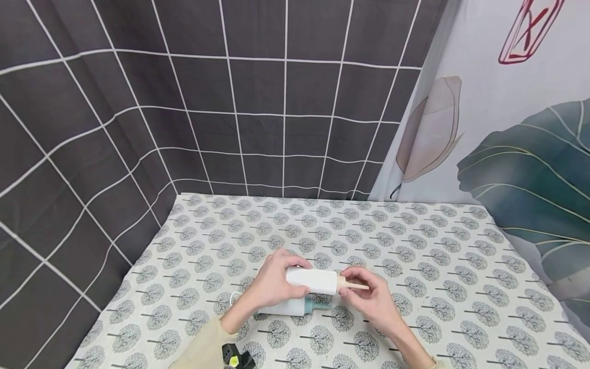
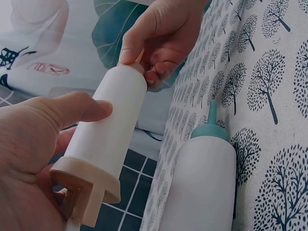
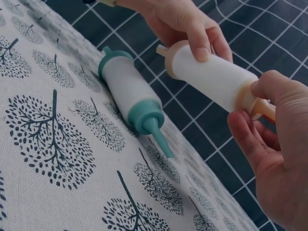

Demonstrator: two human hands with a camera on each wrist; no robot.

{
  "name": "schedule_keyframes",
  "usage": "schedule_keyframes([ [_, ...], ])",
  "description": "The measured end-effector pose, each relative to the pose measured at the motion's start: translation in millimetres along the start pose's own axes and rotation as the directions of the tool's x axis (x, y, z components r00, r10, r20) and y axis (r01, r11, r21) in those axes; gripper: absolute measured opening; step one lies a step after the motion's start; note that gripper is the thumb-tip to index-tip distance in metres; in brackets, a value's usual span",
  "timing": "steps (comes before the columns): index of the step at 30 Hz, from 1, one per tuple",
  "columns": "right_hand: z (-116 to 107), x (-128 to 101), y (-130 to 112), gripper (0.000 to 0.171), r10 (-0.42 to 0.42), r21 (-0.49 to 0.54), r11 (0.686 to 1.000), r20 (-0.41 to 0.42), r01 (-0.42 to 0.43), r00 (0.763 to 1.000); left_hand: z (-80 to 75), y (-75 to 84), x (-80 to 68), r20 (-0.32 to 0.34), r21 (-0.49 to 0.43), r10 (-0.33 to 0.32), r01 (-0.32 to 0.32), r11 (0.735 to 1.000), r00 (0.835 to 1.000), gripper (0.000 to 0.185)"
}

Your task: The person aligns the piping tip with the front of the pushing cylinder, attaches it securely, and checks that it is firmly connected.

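Two white plastic syringe-like tubes: the teal-tipped tube [image 1: 295, 306] lies on the tree-print tablecloth [image 1: 415, 246]; the beige-tipped tube [image 1: 312, 281] is raised, left hand [image 1: 274, 284] gripping its barrel, right hand [image 1: 373, 297] pinching its nozzle.

A white tube with beige caps and a beige nozzle [image 1: 313, 281] is held level above the bench. A matching white tube with teal caps and a teal nozzle [image 1: 295, 306] lies on its side just beneath it.
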State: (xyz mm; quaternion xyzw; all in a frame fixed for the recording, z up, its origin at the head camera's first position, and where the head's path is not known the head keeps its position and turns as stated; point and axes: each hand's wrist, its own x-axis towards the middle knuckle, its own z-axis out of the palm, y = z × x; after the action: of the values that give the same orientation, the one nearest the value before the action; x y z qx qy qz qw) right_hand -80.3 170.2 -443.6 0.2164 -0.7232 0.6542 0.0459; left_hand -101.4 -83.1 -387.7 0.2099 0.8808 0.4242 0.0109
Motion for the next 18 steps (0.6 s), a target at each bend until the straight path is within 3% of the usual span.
schedule_keyframes([
  [5,-0.3,-0.1,-1.4,0.027,0.042,0.009,0.999,-0.008,-0.042,0.999,-0.1,-0.1,0.0,-0.004,0.003,0.009,-0.009,1.000,1.000,0.043],
  [18,-1.1,0.2,-1.3,0.022,0.057,-0.013,0.998,-0.005,-0.057,0.998,0.8,0.1,-0.9,0.001,0.000,-0.004,0.004,1.000,1.000,0.042],
])
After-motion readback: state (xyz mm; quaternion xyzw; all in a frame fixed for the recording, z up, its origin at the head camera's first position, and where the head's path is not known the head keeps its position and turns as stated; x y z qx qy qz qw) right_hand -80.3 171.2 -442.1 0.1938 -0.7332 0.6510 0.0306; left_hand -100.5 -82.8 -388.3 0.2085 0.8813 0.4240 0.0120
